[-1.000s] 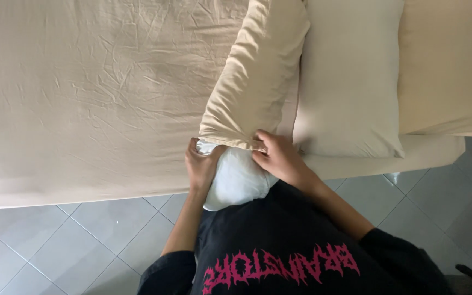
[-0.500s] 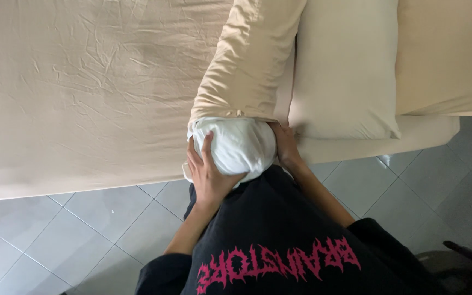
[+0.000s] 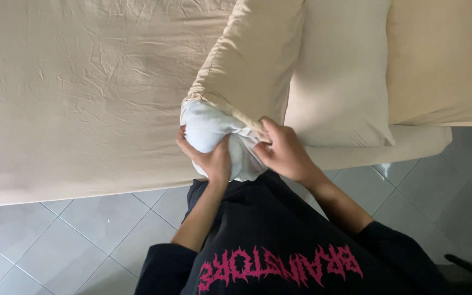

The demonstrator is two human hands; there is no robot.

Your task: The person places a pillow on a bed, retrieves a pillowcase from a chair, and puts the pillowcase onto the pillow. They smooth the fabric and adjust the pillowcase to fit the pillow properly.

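Head view | white pillow (image 3: 214, 134) half out of beige pillowcase (image 3: 252, 65) at bed (image 3: 72, 98) edge | left hand (image 3: 210, 159) cups pillow end, right hand (image 3: 284, 152) pinches case hem | risk: hem slips from pinch, pillow bunches or drops toward tiled floor (image 3: 72, 240)

Soft, even daylight fills the scene, brightest on the beige bed sheet (image 3: 83, 93), where creases cast faint shadows. No glare. The grey floor tiles (image 3: 72, 240) look cooler and dimmer. The black shirt (image 3: 285, 240) at the bottom is dark with little detail. Focus is fairly sharp throughout, with slight softness towards the corners.
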